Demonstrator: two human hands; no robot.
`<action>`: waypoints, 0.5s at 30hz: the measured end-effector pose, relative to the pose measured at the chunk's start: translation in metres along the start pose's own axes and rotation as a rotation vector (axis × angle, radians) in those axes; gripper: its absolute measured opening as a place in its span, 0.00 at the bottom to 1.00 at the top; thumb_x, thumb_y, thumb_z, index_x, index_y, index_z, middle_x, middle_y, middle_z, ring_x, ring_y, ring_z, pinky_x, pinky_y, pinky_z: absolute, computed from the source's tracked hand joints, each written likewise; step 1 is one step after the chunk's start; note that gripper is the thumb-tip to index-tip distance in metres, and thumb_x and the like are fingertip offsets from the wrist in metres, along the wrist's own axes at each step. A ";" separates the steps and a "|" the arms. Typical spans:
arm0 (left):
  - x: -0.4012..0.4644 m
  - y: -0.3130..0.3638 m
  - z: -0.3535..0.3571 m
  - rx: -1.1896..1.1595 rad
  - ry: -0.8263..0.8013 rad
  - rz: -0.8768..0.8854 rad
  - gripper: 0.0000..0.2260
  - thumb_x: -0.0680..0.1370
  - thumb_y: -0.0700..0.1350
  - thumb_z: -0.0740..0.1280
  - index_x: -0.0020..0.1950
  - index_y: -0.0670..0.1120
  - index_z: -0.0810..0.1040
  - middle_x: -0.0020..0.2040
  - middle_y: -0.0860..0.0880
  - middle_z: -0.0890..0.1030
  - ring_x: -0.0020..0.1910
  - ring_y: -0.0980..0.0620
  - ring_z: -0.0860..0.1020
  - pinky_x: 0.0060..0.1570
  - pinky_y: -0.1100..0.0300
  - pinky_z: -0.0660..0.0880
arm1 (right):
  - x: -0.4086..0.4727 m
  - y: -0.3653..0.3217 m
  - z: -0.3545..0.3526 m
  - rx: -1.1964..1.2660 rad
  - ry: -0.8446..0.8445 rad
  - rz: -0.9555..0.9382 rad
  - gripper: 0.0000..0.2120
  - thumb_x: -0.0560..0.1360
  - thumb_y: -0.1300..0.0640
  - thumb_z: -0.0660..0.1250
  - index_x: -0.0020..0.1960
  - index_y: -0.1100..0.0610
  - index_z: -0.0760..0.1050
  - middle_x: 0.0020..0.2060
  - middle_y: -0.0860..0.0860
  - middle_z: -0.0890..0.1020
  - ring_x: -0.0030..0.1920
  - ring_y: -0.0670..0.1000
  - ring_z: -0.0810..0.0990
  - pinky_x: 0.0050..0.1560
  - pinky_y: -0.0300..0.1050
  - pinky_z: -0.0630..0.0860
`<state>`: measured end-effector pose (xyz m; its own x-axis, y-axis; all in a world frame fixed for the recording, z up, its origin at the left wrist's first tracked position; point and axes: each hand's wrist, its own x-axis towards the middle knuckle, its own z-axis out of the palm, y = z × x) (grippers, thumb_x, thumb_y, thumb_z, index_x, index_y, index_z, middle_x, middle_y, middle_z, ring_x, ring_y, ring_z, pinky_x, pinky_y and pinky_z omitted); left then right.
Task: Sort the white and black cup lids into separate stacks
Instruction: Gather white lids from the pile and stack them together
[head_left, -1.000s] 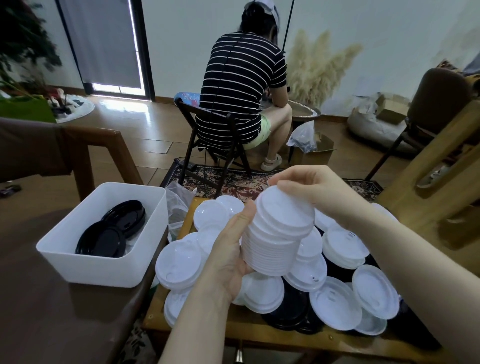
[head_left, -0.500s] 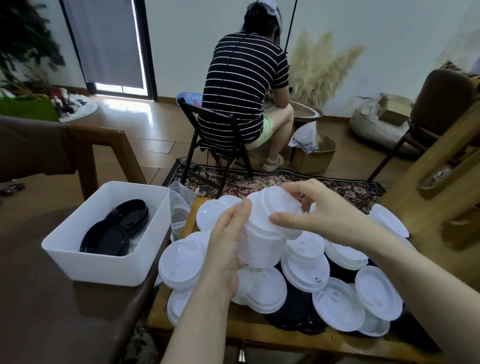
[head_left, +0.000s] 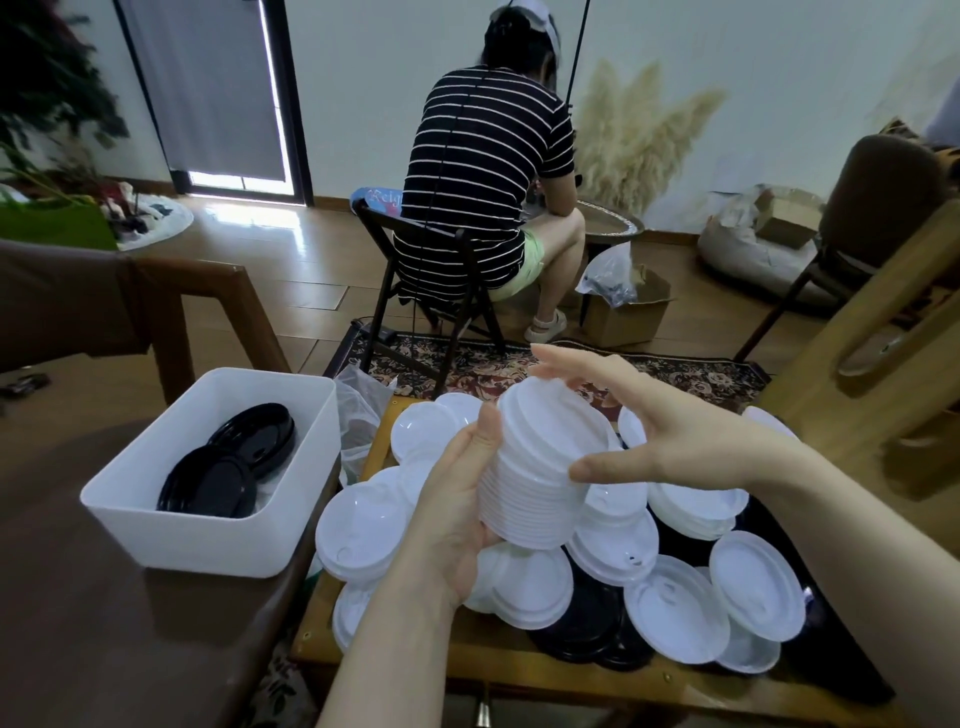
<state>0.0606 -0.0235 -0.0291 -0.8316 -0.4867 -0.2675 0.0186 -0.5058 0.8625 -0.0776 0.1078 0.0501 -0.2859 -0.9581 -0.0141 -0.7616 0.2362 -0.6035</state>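
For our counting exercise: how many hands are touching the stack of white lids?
2. The left hand grips the stack of white lids from its left side; the right hand touches its top and right side with straight fingers.

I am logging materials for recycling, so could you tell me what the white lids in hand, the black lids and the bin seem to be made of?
White lid stack: thin moulded plastic, matte to slightly translucent, with ridged rims.
Black lids: likely the same plastic, glossy with sharp highlights.
White bin: thicker plastic, smooth satin walls.

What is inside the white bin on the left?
The white bin holds black lids in two overlapping piles. The near wall hides the bin's floor and the lids' lower edges.
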 end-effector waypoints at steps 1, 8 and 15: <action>0.000 0.000 0.000 -0.004 -0.007 -0.003 0.31 0.68 0.68 0.64 0.64 0.51 0.79 0.56 0.49 0.86 0.54 0.48 0.84 0.55 0.39 0.80 | 0.000 0.000 0.000 -0.004 -0.014 0.000 0.42 0.72 0.53 0.75 0.75 0.34 0.54 0.68 0.31 0.67 0.71 0.37 0.60 0.72 0.45 0.59; 0.001 -0.001 0.001 0.043 -0.012 0.017 0.32 0.65 0.71 0.70 0.63 0.55 0.80 0.60 0.50 0.83 0.60 0.47 0.82 0.58 0.38 0.78 | 0.000 -0.001 0.007 -0.066 -0.024 0.005 0.39 0.73 0.54 0.74 0.74 0.34 0.57 0.68 0.37 0.65 0.70 0.39 0.58 0.75 0.51 0.54; 0.002 -0.003 -0.001 -0.001 0.071 0.017 0.30 0.61 0.65 0.71 0.60 0.54 0.82 0.60 0.47 0.83 0.59 0.43 0.81 0.53 0.34 0.79 | 0.004 0.008 0.023 0.025 0.053 -0.118 0.41 0.71 0.51 0.74 0.76 0.38 0.56 0.71 0.34 0.66 0.74 0.41 0.60 0.75 0.59 0.53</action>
<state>0.0593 -0.0238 -0.0330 -0.7895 -0.5448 -0.2826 0.0330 -0.4975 0.8668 -0.0709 0.1023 0.0271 -0.2257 -0.9691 0.0998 -0.7770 0.1173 -0.6185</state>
